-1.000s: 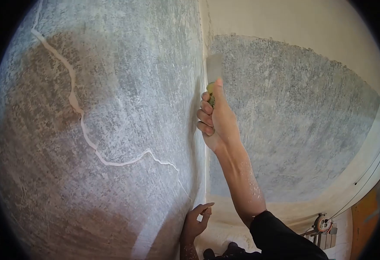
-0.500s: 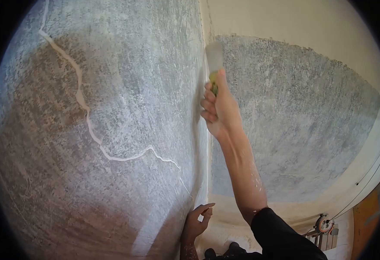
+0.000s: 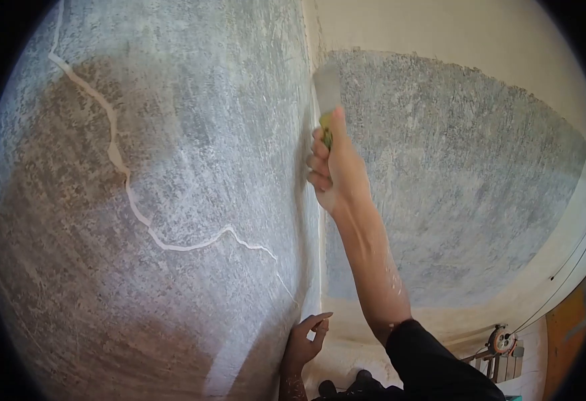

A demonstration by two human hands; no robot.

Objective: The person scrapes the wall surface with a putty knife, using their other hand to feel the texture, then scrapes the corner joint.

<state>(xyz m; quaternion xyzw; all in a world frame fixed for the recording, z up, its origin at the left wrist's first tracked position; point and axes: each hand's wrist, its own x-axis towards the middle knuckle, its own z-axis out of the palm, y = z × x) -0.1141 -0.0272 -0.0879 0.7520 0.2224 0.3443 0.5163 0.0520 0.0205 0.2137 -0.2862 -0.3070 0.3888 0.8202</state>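
My right hand (image 3: 336,167) is wrapped round the green-yellow handle of a putty knife (image 3: 327,87). The wide blade, slightly blurred, points up and lies at the inner corner, beside the right-hand wall (image 3: 440,180). Low in view, my left hand (image 3: 307,339) is beside the left-hand wall (image 3: 206,167), near the foot of the corner. Its index finger stretches out to the right and the thumb stands apart, leaving a small gap; I see nothing held in it. A pale filled crack (image 3: 115,144) winds down the left-hand wall.
Cream paint (image 3: 453,27) borders the grey patch on the right-hand wall. A cable reel (image 3: 501,341) sits at lower right on something wooden, its cable (image 3: 567,267) running up the wall. Dark shoes (image 3: 363,382) show at the bottom, beside an orange-brown surface (image 3: 567,341) farther right.
The right hand and putty knife have shifted very slightly left along with the view. Both hands keep the same pose.
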